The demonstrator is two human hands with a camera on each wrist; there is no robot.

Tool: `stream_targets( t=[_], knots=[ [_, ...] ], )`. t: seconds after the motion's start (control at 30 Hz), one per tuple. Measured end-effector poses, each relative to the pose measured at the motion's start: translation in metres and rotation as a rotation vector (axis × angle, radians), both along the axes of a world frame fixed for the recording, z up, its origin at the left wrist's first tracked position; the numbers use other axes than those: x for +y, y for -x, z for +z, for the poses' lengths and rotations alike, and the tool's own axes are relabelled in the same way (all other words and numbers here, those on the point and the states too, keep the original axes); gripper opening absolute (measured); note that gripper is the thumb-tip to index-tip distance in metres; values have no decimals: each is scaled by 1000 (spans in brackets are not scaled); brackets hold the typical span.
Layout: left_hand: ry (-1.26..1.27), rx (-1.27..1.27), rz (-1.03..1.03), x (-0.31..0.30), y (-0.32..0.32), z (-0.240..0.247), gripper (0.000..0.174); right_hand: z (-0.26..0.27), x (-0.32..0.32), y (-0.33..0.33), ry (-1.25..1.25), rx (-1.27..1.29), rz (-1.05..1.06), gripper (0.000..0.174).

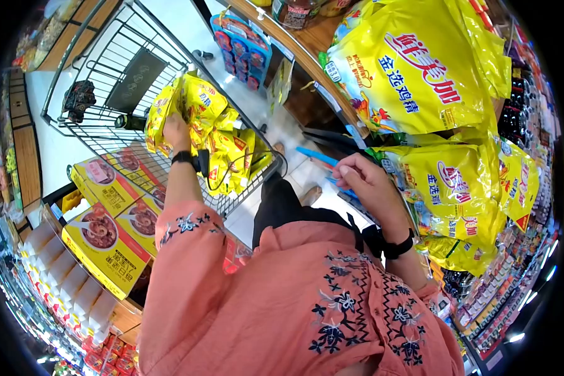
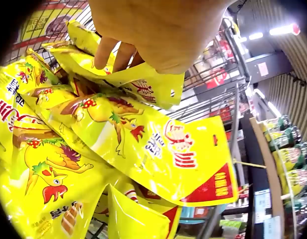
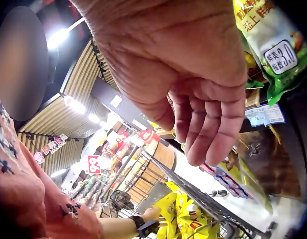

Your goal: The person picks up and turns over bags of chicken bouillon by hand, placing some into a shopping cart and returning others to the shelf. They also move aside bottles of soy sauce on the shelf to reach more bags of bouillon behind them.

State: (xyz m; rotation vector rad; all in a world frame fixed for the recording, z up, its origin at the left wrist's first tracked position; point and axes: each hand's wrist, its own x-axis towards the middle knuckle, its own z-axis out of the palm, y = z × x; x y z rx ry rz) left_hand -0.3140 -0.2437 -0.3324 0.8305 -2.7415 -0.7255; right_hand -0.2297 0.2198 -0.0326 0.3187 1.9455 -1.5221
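Observation:
My left hand (image 1: 177,133) reaches into the shopping cart (image 1: 94,135) and grips the edge of a yellow bag of chicken bouillon (image 2: 148,85). Its curled fingers (image 2: 124,55) show over the bag in the left wrist view. Several similar yellow bags (image 1: 232,156) lie heaped under and beside it, printed with a cartoon chicken and red lettering. My right hand (image 3: 193,94) hangs beside the shelf with loosely bent fingers and holds nothing. Nearest to it are large yellow bouillon bags (image 1: 448,182) stacked on the shelf, one with a white label (image 3: 282,57).
A dark bottle (image 1: 129,122) and a dark bundle (image 1: 79,100) are also in the cart. Yellow food boxes (image 1: 103,244) stack along its left side. A wooden shelf edge (image 1: 332,81) with price tags runs along the right. A blue display rack (image 1: 241,50) stands beyond.

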Motion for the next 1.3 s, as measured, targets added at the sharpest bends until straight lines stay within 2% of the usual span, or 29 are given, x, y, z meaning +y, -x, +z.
stream_targets(
  t=[0.03,0.1,0.17,0.3,0.37,0.43,0.47,0.5,0.53,0.6,0.67,0.7,0.73,0.77,0.8,0.83,0.9,1.0,1.1,1.17,1.23,1.3],
  knots=[
    [-102,86,83,0,-12,11,44,0,0,-2,7,31,3,19],
    [-53,132,70,-10,-37,39,44,0,0,-7,22,93,11,19],
    [-640,427,230,7,-61,90,40,8,1,-11,-9,142,72,20],
    [-871,655,144,76,-103,249,37,4,1,-33,102,344,79,24],
    [-934,710,108,95,-118,299,37,2,-1,-40,161,444,149,33],
    [-1127,757,-50,112,-130,332,42,4,-4,-50,235,567,180,39],
    [-1261,765,-111,130,-136,355,41,4,-4,-55,243,598,206,49],
    [-1401,760,-172,146,-144,372,41,11,-3,-61,251,634,199,52],
    [-1298,721,-325,155,-156,377,42,21,-2,-66,254,671,189,55],
    [-1389,623,-542,185,-177,401,43,29,10,-74,283,716,162,67],
    [-1687,486,-545,207,-182,405,43,27,29,-81,361,705,130,71],
    [-1851,382,-481,216,-179,402,45,24,37,-85,398,700,119,73],
    [-1855,344,-468,227,-181,400,45,18,40,-90,557,693,102,75],
    [-1887,303,-488,238,-185,397,45,17,51,-99,567,617,138,75],
    [-1571,357,-531,248,-189,387,44,25,61,-111,578,538,173,74],
    [-1464,396,-614,269,-203,396,43,29,70,-122,590,459,205,74],
    [-1245,486,-751,311,-231,414,41,29,85,-146,596,418,109,62],
    [-1603,305,-613,325,-226,413,42,27,103,-176,627,420,-42,52],
    [-1712,214,-737,344,-233,424,45,33,118,-199,678,425,-181,52],
    [-1298,369,-952,354,-240,421,41,43,130,-211,640,493,-224,51],
    [-380,514,-1041,356,-233,410,42,54,139,-221,624,525,-278,51],
    [-1051,333,-1020,367,-238,401,47,55,150,-226,560,532,-299,50]
  ],
)
